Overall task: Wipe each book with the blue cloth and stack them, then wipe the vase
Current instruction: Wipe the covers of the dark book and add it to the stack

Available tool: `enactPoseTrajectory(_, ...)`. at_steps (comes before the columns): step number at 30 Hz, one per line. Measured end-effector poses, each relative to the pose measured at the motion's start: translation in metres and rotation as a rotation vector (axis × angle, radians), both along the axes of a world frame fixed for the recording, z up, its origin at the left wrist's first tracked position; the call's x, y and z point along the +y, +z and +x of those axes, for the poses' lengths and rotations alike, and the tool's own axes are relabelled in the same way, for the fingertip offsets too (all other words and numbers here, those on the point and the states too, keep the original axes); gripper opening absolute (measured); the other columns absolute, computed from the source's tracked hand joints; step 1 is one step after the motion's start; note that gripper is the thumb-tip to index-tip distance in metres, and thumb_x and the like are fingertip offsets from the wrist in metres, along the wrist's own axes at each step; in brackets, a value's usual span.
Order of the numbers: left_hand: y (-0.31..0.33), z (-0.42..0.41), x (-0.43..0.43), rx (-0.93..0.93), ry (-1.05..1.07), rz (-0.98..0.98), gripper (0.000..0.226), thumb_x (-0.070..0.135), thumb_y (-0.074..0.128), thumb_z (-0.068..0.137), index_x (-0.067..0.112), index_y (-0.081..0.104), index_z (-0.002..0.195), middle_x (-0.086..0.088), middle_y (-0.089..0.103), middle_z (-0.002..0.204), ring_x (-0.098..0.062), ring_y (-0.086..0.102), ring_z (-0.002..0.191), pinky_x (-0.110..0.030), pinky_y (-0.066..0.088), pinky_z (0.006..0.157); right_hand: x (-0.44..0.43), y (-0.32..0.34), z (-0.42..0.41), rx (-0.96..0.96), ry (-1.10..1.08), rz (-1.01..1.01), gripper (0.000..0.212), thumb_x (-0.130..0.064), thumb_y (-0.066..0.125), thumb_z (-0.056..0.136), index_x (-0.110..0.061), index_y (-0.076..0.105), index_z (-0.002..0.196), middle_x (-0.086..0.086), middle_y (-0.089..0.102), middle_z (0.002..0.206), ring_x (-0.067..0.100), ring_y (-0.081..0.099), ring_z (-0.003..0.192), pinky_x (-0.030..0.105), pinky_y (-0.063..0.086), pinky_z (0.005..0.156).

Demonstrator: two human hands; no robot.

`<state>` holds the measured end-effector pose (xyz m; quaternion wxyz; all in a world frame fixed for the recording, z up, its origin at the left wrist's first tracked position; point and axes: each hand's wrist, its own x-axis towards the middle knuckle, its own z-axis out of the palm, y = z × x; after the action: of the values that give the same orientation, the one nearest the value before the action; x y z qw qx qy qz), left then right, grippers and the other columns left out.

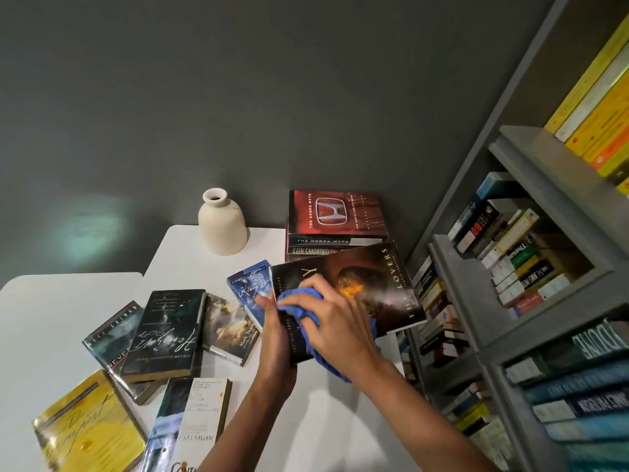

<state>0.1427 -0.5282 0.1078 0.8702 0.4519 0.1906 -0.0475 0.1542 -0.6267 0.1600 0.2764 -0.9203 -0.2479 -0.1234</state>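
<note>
My left hand [277, 338] grips the near left edge of a dark hardcover book [371, 287], held tilted above the white table [61, 318]. On that cover my right hand [335, 321] presses the bunched blue cloth [299, 299]. Behind it, a stack of books topped by a red Honda book [335, 212] stands against the wall. Several loose books lie on the table: a blue one [250, 289], a Mark Twain one [229, 327], a dark Henry book [166, 332], a yellow one [86, 427], a Carl Sagan one [194, 424]. A cream vase [222, 223] stands upright at the back.
A grey bookshelf [531, 240] packed with books fills the right side, close to the held book. A grey wall runs behind the table.
</note>
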Motion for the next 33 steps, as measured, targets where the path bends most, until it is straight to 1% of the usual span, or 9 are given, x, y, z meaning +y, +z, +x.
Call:
enactPoseTrajectory(4, 0.004, -0.003, 0.000, -0.016, 0.004, -0.021, 0.060, 0.066, 0.023, 0.091, 0.029, 0.063, 0.116, -0.004, 0.074, 0.110, -0.019, 0.072, 0.097, -0.041, 0.056, 0.082, 0.005, 0.007, 0.025, -0.014, -0.032, -0.039, 0.028, -0.020, 0.067, 0.083, -0.037, 0.067, 0.106, -0.010, 0.054, 0.102, 0.011, 0.060, 0.076, 0.021, 0.044, 0.059)
enactPoseTrajectory(7, 0.009, -0.003, 0.006, -0.025, -0.038, 0.009, 0.069, 0.070, 0.024, 0.086, 0.025, 0.061, 0.124, -0.009, 0.073, 0.113, -0.029, 0.071, 0.100, -0.057, 0.053, 0.089, -0.011, 0.007, 0.044, 0.013, -0.211, 0.003, 0.026, -0.021, 0.066, 0.087, -0.032, 0.067, 0.111, -0.004, 0.054, 0.104, 0.014, 0.060, 0.073, 0.025, 0.054, 0.063)
enactPoseTrajectory(13, 0.010, 0.000, 0.006, -0.072, 0.076, 0.125, 0.054, 0.054, 0.034, 0.095, 0.020, 0.057, 0.129, -0.002, 0.068, 0.124, -0.012, 0.061, 0.120, -0.037, 0.044, 0.107, 0.026, -0.001, 0.018, -0.082, -0.048, 0.036, 0.029, -0.020, 0.067, 0.079, -0.032, 0.068, 0.105, -0.005, 0.056, 0.099, 0.015, 0.062, 0.072, 0.026, 0.050, 0.056)
enactPoseTrajectory(15, 0.012, 0.000, 0.007, -0.078, 0.062, 0.109, 0.049, 0.051, 0.032, 0.098, 0.019, 0.058, 0.125, 0.003, 0.071, 0.118, -0.009, 0.062, 0.117, -0.028, 0.048, 0.100, 0.026, 0.001, 0.024, -0.067, -0.031, 0.053, 0.029, -0.020, 0.066, 0.081, -0.034, 0.068, 0.106, -0.005, 0.055, 0.099, 0.015, 0.062, 0.073, 0.028, 0.053, 0.057)
enactPoseTrajectory(20, 0.001, 0.002, 0.014, -0.038, 0.122, 0.109, 0.085, 0.074, 0.065, 0.073, 0.024, 0.049, 0.140, -0.002, 0.048, 0.148, -0.023, 0.040, 0.140, -0.052, 0.030, 0.115, -0.014, -0.001, 0.050, 0.018, -0.281, -0.001, 0.029, -0.026, 0.063, 0.090, -0.034, 0.064, 0.118, -0.003, 0.053, 0.110, 0.016, 0.061, 0.077, 0.027, 0.055, 0.068)
enactPoseTrajectory(22, 0.002, 0.002, 0.017, -0.085, 0.137, 0.149, 0.072, 0.069, 0.065, 0.076, 0.020, 0.057, 0.128, 0.001, 0.059, 0.134, -0.018, 0.050, 0.129, -0.043, 0.038, 0.111, -0.043, -0.007, 0.055, 0.052, -0.460, 0.029, 0.026, -0.027, 0.060, 0.091, -0.036, 0.065, 0.116, -0.003, 0.053, 0.114, 0.020, 0.063, 0.080, 0.032, 0.055, 0.071)
enactPoseTrajectory(25, 0.002, 0.004, 0.019, -0.153, 0.098, 0.175, 0.023, 0.041, 0.048, 0.097, 0.020, 0.058, 0.101, 0.006, 0.067, 0.091, -0.006, 0.064, 0.088, -0.019, 0.053, 0.072, -0.060, -0.013, 0.053, 0.094, -0.650, 0.068, 0.025, -0.025, 0.058, 0.092, -0.033, 0.065, 0.114, 0.000, 0.052, 0.115, 0.028, 0.064, 0.083, 0.037, 0.053, 0.072)
enactPoseTrajectory(30, 0.004, 0.009, 0.008, -0.157, 0.073, 0.241, 0.022, 0.033, 0.039, 0.103, 0.021, 0.058, 0.106, 0.006, 0.066, 0.095, -0.009, 0.062, 0.094, -0.020, 0.049, 0.077, 0.005, -0.012, 0.016, -0.021, -0.338, 0.091, 0.032, -0.021, 0.066, 0.082, -0.034, 0.065, 0.112, -0.001, 0.055, 0.107, 0.022, 0.063, 0.073, 0.035, 0.055, 0.061)
enactPoseTrajectory(33, 0.007, 0.011, 0.016, -0.097, 0.109, 0.177, 0.050, 0.050, 0.050, 0.096, 0.010, 0.055, 0.125, -0.007, 0.067, 0.116, -0.018, 0.064, 0.107, -0.034, 0.052, 0.091, 0.004, -0.015, 0.001, -0.070, -0.164, 0.067, 0.035, -0.021, 0.062, 0.081, -0.032, 0.065, 0.115, -0.005, 0.055, 0.108, 0.014, 0.061, 0.076, 0.028, 0.053, 0.060)
